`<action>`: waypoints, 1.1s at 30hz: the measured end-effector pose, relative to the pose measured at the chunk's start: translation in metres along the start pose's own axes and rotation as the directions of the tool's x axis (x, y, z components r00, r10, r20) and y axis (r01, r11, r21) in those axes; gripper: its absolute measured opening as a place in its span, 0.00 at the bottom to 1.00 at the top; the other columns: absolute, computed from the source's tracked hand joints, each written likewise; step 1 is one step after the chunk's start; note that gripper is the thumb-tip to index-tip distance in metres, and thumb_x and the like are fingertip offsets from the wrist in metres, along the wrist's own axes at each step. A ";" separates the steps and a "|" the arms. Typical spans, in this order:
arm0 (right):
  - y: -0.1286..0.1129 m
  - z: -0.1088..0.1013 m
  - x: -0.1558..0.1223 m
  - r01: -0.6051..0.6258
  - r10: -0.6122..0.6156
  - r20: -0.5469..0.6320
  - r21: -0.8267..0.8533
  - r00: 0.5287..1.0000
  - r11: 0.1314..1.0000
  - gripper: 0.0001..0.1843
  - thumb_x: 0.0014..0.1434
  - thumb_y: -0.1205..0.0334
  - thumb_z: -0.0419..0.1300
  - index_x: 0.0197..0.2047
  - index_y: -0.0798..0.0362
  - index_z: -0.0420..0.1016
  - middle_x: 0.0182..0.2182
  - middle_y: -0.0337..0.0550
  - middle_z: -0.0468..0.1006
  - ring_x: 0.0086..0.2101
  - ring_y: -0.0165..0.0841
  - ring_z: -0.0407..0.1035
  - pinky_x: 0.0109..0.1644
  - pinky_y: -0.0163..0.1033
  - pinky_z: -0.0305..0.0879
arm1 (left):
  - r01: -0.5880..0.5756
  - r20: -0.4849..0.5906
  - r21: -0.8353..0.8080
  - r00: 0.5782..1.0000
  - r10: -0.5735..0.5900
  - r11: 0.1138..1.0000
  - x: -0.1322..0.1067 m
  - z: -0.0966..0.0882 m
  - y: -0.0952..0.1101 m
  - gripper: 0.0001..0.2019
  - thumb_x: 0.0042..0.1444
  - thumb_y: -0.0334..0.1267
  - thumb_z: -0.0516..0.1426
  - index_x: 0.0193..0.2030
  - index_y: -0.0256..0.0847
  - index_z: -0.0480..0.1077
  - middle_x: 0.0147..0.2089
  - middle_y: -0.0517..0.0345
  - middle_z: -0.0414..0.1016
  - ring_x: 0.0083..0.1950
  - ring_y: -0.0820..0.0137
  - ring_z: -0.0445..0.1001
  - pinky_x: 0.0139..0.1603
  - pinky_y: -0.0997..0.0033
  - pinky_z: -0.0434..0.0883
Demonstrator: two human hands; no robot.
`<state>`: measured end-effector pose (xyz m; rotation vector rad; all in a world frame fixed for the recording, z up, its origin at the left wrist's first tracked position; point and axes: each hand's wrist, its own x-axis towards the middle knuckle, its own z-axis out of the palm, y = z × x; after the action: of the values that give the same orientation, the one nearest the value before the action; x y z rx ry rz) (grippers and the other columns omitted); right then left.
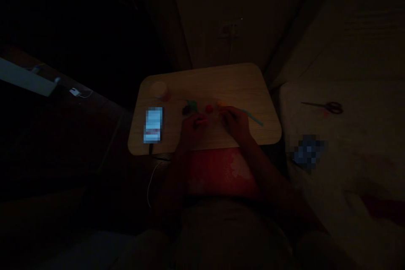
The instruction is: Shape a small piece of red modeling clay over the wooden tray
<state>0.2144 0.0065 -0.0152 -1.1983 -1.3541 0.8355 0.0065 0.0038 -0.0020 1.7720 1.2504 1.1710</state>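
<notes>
The scene is very dark. My left hand (191, 128) rests over the near part of a small wooden table (202, 80), fingers curled together; what they hold, if anything, is too dim to make out. Just right of it, my right hand (237, 121) is bent with its fingertips drawn together, their contents hidden. Between and beyond both hands lies a small round red lump (209, 109). A green piece (192, 104) and a dark lump (186, 110) are beyond my left hand. An orange-yellow piece (222, 103) sits by my right fingertips, and a thin teal strip (255, 119) extends right of that hand.
A lit phone (153, 125) lies on the table's left side, near a round pale container (159, 90). Scissors (329, 107) and a blurred dark object (307, 152) lie on the pale surface at right. A white cable (148, 185) hangs below the table.
</notes>
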 end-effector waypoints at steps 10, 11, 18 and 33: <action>0.002 0.000 0.001 0.012 -0.012 -0.017 -0.013 1.000 1.000 0.12 0.67 0.53 0.62 0.41 0.48 0.87 0.37 0.45 0.87 0.33 0.37 0.79 0.39 0.42 0.77 | -0.005 -0.018 0.021 1.000 0.006 1.000 0.000 0.000 -0.005 0.10 0.62 0.46 0.65 0.37 0.41 0.78 0.36 0.56 0.82 0.38 0.66 0.79 0.42 0.69 0.76; 0.001 0.001 0.000 -0.007 0.007 -0.014 -0.009 1.000 1.000 0.12 0.66 0.53 0.63 0.39 0.48 0.87 0.34 0.45 0.87 0.32 0.36 0.79 0.38 0.41 0.76 | -0.004 -0.023 0.018 1.000 0.004 1.000 0.000 0.000 -0.005 0.11 0.62 0.46 0.65 0.37 0.40 0.78 0.36 0.56 0.82 0.38 0.66 0.79 0.42 0.69 0.76; -0.001 0.005 -0.002 -0.103 0.104 -0.011 0.068 0.994 0.992 0.11 0.58 0.52 0.69 0.29 0.50 0.81 0.22 0.40 0.80 0.21 0.33 0.71 0.25 0.38 0.66 | -0.006 -0.023 0.017 1.000 0.007 1.000 0.000 0.000 -0.004 0.10 0.61 0.45 0.65 0.38 0.40 0.79 0.37 0.55 0.84 0.39 0.65 0.80 0.42 0.69 0.76; -0.002 0.001 -0.003 -0.095 0.097 -0.054 0.035 0.994 0.995 0.16 0.66 0.48 0.64 0.34 0.49 0.85 0.19 0.37 0.76 0.19 0.31 0.67 0.24 0.37 0.62 | 0.009 -0.031 0.021 0.999 -0.009 1.000 -0.001 0.002 -0.006 0.10 0.62 0.45 0.64 0.38 0.40 0.79 0.38 0.55 0.84 0.40 0.66 0.81 0.43 0.69 0.77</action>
<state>0.2133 0.0036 -0.0143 -1.2609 -1.2415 0.8819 0.0063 0.0049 -0.0086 1.7684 1.2923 1.1884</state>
